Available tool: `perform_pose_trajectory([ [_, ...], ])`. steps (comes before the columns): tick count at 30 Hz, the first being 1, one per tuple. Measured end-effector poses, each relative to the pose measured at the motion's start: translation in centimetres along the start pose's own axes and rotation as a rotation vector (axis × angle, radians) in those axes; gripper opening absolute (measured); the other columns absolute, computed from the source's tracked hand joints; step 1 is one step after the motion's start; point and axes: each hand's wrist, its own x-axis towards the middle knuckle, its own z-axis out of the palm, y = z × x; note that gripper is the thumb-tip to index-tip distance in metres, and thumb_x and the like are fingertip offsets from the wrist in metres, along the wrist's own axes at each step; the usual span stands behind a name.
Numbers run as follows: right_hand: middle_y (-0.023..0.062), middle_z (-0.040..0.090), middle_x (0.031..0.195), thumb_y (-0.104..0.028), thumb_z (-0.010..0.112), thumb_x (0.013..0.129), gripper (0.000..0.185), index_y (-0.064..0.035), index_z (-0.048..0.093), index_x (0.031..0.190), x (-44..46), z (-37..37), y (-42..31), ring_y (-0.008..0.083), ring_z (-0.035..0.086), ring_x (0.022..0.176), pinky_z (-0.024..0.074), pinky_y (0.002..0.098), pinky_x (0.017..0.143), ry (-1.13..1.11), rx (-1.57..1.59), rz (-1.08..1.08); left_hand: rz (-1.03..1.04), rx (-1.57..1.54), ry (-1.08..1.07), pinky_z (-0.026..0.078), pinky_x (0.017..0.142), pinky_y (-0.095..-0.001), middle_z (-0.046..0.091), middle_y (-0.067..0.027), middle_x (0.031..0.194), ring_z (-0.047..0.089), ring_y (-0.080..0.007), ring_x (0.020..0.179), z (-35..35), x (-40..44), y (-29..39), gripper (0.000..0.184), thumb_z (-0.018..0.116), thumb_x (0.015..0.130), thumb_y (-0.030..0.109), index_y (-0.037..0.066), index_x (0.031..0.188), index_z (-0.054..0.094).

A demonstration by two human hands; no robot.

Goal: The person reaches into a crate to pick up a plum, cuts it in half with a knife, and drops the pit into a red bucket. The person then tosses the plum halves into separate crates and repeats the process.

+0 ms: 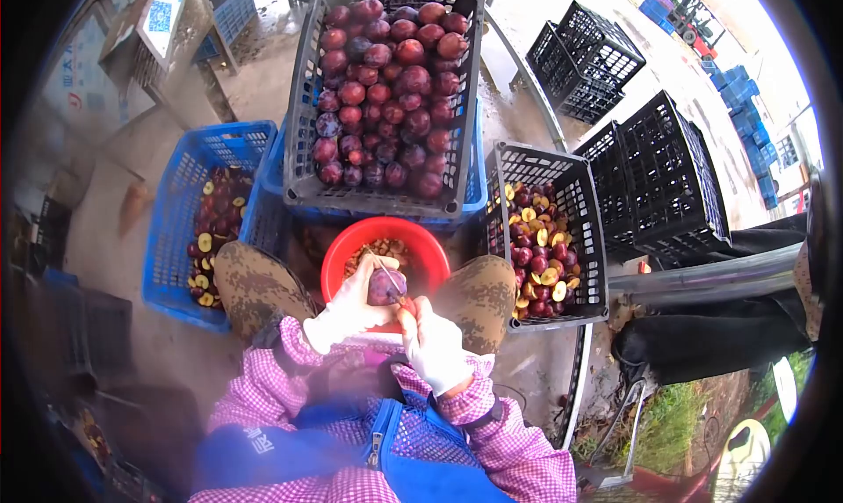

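My left hand, in a white glove, holds a purple plum over the near rim of a red bowl. My right hand, also gloved in white, is closed on a small knife with a reddish handle, right beside the plum. The thin blade shows above the fruit. Small light-brown pieces, possibly pits, lie in the bowl. Behind it, a black crate full of whole plums rests on a blue crate.
A blue crate at left and a black crate at right hold cut plums with yellow flesh. Black crates stand further right, near another person's dark-clothed leg. A red forklift is far off.
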Motion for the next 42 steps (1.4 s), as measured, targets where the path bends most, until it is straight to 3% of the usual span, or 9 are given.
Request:
perform_pose_trajectory([
  [9, 0.0206, 0.06, 0.069, -0.02, 0.053, 0.09, 0.017, -0.0037, 0.051, 0.091, -1.6, 3.0, 2.0, 0.0389, 0.061, 0.065, 0.0495, 0.0434, 0.056, -0.059, -0.124, 0.051, 0.165, 0.34, 0.087, 0.044, 0.087, -0.0342, 0.052, -0.0107, 0.103, 0.055, -0.0232, 0.097, 1.3, -2.0, 0.3, 0.072, 0.079, 0.061, 0.011, 0.005, 0.12, 0.038],
  [12, 0.0129, 0.055, 0.058, -0.026, 0.051, 0.093, 0.02, -0.0057, 0.051, 0.091, -1.6, 3.2, 1.9, 0.0293, 0.057, 0.049, 0.0448, 0.036, 0.045, 0.061, 0.136, 0.001, 0.22, 0.394, 0.098, 0.045, 0.085, -0.0365, 0.052, -0.0143, 0.103, 0.056, -0.0276, 0.097, 1.1, -1.8, 0.8, 0.068, 0.079, 0.063, 0.013, 0.005, 0.117, 0.038],
  [14, 0.0005, 0.038, 0.052, -0.034, 0.043, 0.097, 0.027, -0.0098, 0.047, 0.086, -1.2, 1.9, 1.1, 0.0124, 0.036, 0.037, 0.029, 0.0253, 0.034, -0.36, 1.16, 0.627, 0.259, 0.318, 0.0, 0.046, 0.082, -0.036, 0.054, -0.0139, 0.1, 0.058, -0.0268, 0.094, 0.4, -1.2, 0.4, 0.061, 0.079, 0.067, 0.019, 0.006, 0.113, 0.04],
  [19, -0.0058, 0.025, 0.054, -0.043, 0.032, 0.099, 0.037, -0.0136, 0.036, 0.078, -1.1, -1.4, 0.3, 0.0045, 0.019, 0.038, 0.0138, 0.021, 0.03, -0.607, 1.385, 0.707, 0.226, 0.46, -0.085, 0.047, 0.083, -0.0374, 0.055, -0.014, 0.104, 0.059, -0.0273, 0.095, -0.1, -0.7, 1.4, 0.061, 0.08, 0.065, 0.017, 0.005, 0.111, 0.04],
  [22, -0.0049, 0.028, 0.053, -0.038, 0.035, 0.097, 0.031, -0.0128, 0.038, 0.08, -1.8, -2.3, 0.8, 0.0054, 0.021, 0.037, 0.0167, 0.0218, 0.031, -0.651, 1.325, 0.653, 0.189, 0.294, -0.215, 0.047, 0.082, -0.0356, 0.056, -0.0118, 0.105, 0.06, -0.0228, 0.095, -0.4, -0.4, 1.4, 0.058, 0.078, 0.067, 0.012, 0.006, 0.113, 0.042],
  [24, -0.0049, 0.028, 0.053, -0.042, 0.035, 0.098, 0.035, -0.0122, 0.038, 0.079, -2.5, -3.5, 0.4, 0.0054, 0.023, 0.038, 0.0186, 0.0213, 0.033, -0.847, 1.641, 0.45, -0.077, -0.426, -0.367, 0.048, 0.078, -0.0328, 0.056, -0.0085, 0.105, 0.059, -0.0188, 0.093, -1.1, -0.1, 0.4, 0.059, 0.075, 0.067, 0.004, 0.007, 0.116, 0.043],
  [29, -0.0023, 0.037, 0.055, -0.039, 0.038, 0.098, 0.035, -0.009, 0.044, 0.08, -2.0, -2.0, 1.6, 0.0083, 0.031, 0.041, 0.0242, 0.023, 0.038, -0.597, 1.349, 0.547, -0.176, -0.924, -0.186, 0.048, 0.074, -0.0292, 0.056, -0.0118, 0.112, 0.059, -0.0206, 0.092, -0.4, -0.6, 0.6, 0.051, 0.065, 0.076, 0.002, 0.01, 0.121, 0.044],
  [32, 0.0133, 0.053, 0.062, -0.026, 0.047, 0.094, 0.026, -0.0008, 0.05, 0.09, -2.4, -0.8, 1.5, 0.0254, 0.056, 0.058, 0.0406, 0.0374, 0.054, -0.273, 0.472, 0.243, -0.129, -1.142, -0.074, 0.05, 0.087, -0.0367, 0.057, -0.0122, 0.114, 0.061, -0.024, 0.096, 0.4, -0.4, 0.3, 0.044, 0.058, 0.079, -0.002, 0.007, 0.121, 0.046],
  [42, 0.0247, 0.058, 0.074, -0.026, 0.049, 0.093, 0.025, -0.0007, 0.052, 0.097, -2.2, -0.2, 1.7, 0.0412, 0.06, 0.07, 0.0439, 0.0448, 0.06, -0.244, 0.276, 0.228, -0.137, -1.119, 0.031, 0.048, 0.09, -0.0372, 0.059, -0.0111, 0.109, 0.06, -0.0236, 0.096, 1.0, -0.6, 0.3, 0.038, 0.06, 0.079, 0.002, 0.005, 0.116, 0.051],
])
